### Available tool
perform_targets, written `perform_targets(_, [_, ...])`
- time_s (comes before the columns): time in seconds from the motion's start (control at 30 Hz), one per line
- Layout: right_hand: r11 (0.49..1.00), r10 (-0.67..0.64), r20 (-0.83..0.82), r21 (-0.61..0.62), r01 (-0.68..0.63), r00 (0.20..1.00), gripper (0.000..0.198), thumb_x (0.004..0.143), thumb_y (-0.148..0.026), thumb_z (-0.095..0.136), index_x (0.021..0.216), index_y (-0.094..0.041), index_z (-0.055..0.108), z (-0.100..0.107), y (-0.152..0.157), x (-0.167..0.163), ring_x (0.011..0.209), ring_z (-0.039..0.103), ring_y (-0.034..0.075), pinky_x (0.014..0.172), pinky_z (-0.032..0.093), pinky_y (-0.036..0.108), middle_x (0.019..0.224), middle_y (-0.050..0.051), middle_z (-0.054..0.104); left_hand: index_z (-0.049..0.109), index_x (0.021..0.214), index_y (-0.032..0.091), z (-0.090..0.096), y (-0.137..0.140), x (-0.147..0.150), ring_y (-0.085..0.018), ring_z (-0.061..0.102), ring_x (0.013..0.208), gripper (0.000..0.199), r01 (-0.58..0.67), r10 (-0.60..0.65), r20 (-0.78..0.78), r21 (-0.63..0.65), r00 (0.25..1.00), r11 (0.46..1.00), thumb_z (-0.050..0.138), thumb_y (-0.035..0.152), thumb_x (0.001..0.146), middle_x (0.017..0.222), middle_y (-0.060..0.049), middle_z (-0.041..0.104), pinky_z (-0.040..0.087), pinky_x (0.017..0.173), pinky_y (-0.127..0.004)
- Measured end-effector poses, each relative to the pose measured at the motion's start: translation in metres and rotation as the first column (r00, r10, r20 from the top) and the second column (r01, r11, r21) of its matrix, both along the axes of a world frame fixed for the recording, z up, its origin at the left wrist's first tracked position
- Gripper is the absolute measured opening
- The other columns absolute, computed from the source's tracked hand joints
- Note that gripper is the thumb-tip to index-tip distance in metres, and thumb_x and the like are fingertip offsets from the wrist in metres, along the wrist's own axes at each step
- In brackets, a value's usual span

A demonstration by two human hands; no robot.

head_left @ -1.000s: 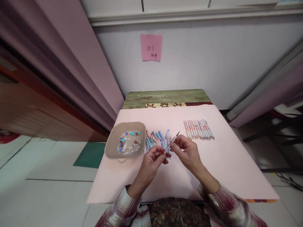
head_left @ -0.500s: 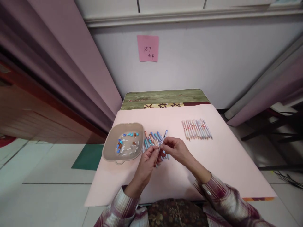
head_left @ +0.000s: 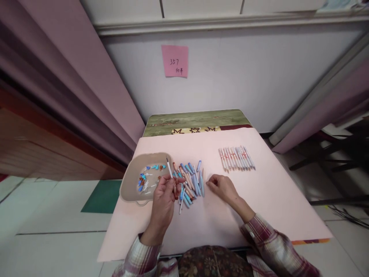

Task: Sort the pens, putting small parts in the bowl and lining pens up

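Observation:
My left hand [head_left: 165, 192] is closed around a slim white pen refill [head_left: 169, 167], its thin dark tip pointing up and away, near the tray's right edge. Under and beside its fingers lies a loose heap of pen barrels [head_left: 188, 182] in blue, teal and peach, with white sticks among them. One white stick [head_left: 181, 203] slants below the left fingers; whether they touch it I cannot tell. My right hand [head_left: 223, 187] rests just right of the heap, fingers curled and thumb against forefinger. Anything inside that pinch is hidden.
A beige tray [head_left: 128, 190] on the left holds small blue and brown pieces and short white sticks. Assembled pens [head_left: 236, 158] lie in a row at the back right. A pink sheet [head_left: 259, 215] covers most of the table. A pink note [head_left: 175, 61] hangs on the wall.
My hands, together over the heap before, have parted. The left moved left with the white refill; the right moved right to the table beside the heap. The view shifted slightly.

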State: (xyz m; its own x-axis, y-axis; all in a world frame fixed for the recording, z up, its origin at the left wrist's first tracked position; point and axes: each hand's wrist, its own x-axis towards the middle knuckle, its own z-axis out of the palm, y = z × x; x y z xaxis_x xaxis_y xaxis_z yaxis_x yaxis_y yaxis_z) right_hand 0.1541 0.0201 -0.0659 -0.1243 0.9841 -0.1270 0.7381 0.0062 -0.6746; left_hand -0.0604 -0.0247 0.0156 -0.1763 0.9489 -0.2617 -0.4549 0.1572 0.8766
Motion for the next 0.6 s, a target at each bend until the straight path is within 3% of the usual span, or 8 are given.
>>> perform_targets(0.13, [0.998, -0.019, -0.032, -0.065, 0.017, 0.999, 0.025, 0.084, -0.039, 0.056, 0.068, -0.021, 0.064, -0.009, -0.008, -0.01, 0.058, 0.059, 0.016, 0.056, 0.036, 0.024, 0.06, 0.001, 0.066, 0.052, 0.087, 0.019, -0.003, -0.003, 0.0, -0.007, 0.051, 0.056, 0.023, -0.008, 0.008, -0.002, -0.002, 1.0, 1.0, 0.067, 0.033, 0.079, 0.082, -0.004, 0.07, 0.038, 0.051, -0.018])
perform_targets(0.33, [0.988, -0.135, 0.008, -0.074, 0.135, 0.991, 0.033, 0.088, -0.044, 0.051, 0.072, -0.019, 0.066, -0.008, 0.012, -0.019, 0.064, 0.063, 0.017, 0.063, 0.04, 0.025, 0.063, 0.004, 0.069, 0.053, 0.084, 0.017, -0.008, -0.005, 0.007, -0.007, 0.053, 0.058, 0.024, 0.037, -0.033, 0.074, -0.043, 0.997, 0.998, 0.071, 0.032, 0.076, 0.077, -0.003, 0.07, 0.041, 0.056, -0.018])
perform_targets(0.6, [0.979, -0.186, 0.01, -0.088, 0.186, 0.983, 0.032, 0.079, -0.036, 0.057, 0.052, -0.019, 0.063, -0.009, 0.026, -0.027, 0.063, 0.063, 0.02, 0.062, 0.039, 0.027, 0.054, 0.008, 0.066, 0.055, 0.085, 0.016, -0.019, -0.01, 0.023, -0.007, 0.053, 0.055, 0.027, 0.139, -0.124, 0.16, -0.086, 0.979, 0.987, 0.072, 0.034, 0.076, 0.074, -0.003, 0.068, 0.04, 0.052, -0.018])
